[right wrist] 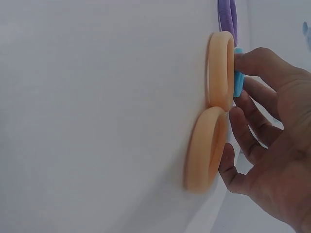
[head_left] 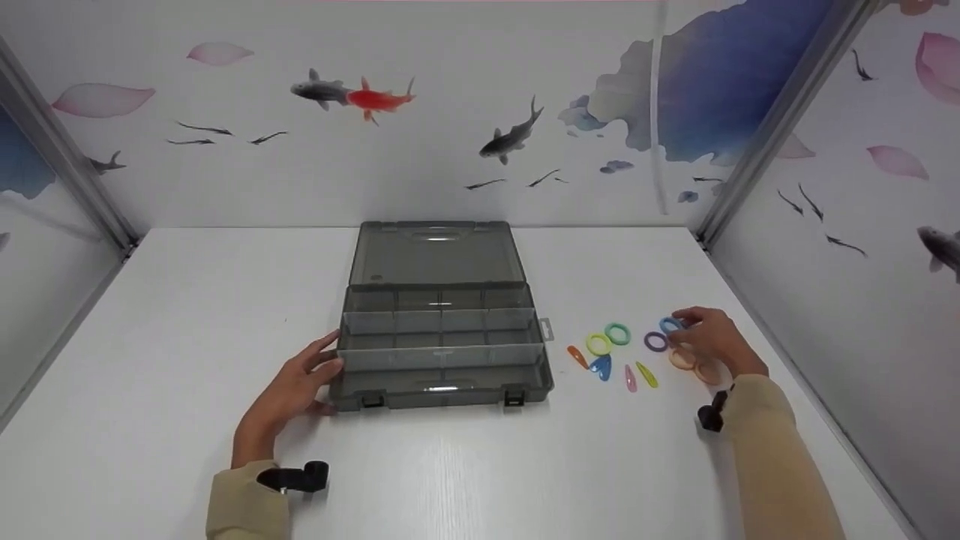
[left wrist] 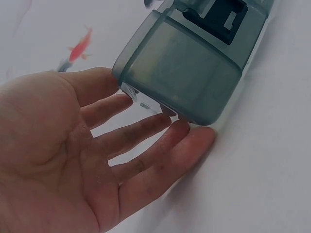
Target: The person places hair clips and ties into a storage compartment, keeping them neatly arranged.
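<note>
Three white walls [head_left: 442,45], printed with fish [head_left: 379,100] and petals [head_left: 103,100], were joined by metal posts [head_left: 793,112]. Between them a white table [head_left: 187,322] was set, smooth enough, it was judged, for small pieces to be slid easily. Near its middle an open grey plastic box [head_left: 450,397] was placed, its lid [head_left: 435,255] laid back; it was judged light, stiff and slightly slippery, best held by its side walls. Its left end was touched by the left hand [head_left: 296,379], whose fingers were spread and only loosely bent. Well to the right of the box, a blue band [right wrist: 238,86] appeared to be pinched by the curled fingers of the right hand [head_left: 716,337]; whether it was lifted could not be told. Close by, two peach bands [right wrist: 217,73] and a purple band [right wrist: 226,19] were seen; nearer the box, a green band [head_left: 608,334] and a yellow band [head_left: 589,345]. All were taken to be soft, springy and very light, best pinched by the rim. Below these, orange [head_left: 577,357], blue [head_left: 602,367], pink [head_left: 631,379] and yellow-green clips [head_left: 646,374] were scattered; being thin and apparently hard, they would be best lifted by their edges.
</note>
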A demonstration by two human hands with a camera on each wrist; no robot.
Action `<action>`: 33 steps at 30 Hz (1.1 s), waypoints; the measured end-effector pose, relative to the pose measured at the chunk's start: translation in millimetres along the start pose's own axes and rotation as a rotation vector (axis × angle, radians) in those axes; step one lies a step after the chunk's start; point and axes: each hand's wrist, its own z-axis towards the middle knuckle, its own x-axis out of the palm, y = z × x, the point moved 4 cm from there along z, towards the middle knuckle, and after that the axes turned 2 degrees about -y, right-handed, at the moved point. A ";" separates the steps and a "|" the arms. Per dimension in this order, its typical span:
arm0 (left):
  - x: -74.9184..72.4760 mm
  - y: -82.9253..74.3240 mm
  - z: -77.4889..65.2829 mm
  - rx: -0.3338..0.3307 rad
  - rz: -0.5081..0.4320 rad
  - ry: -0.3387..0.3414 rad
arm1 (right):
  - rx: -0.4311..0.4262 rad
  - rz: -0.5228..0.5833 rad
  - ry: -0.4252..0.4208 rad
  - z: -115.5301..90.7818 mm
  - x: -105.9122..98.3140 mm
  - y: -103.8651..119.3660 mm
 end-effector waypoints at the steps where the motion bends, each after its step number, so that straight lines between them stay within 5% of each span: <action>1: 0.1 -0.3 0.0 0.000 0.000 0.000 | 0.006 0.004 0.004 0.6 0.4 -0.9; 13: -0.6 -0.2 -0.7 -0.002 -0.011 0.001 | 0.036 0.041 -0.023 -0.9 -0.8 2.1; 20: 1.1 1.4 2.7 -0.010 -0.038 -0.028 | -0.117 -0.002 -0.126 -3.9 -15.2 24.8; 33: 1.1 1.5 3.9 -0.037 -0.019 -0.093 | -0.203 -0.008 -0.165 0.3 -22.4 76.7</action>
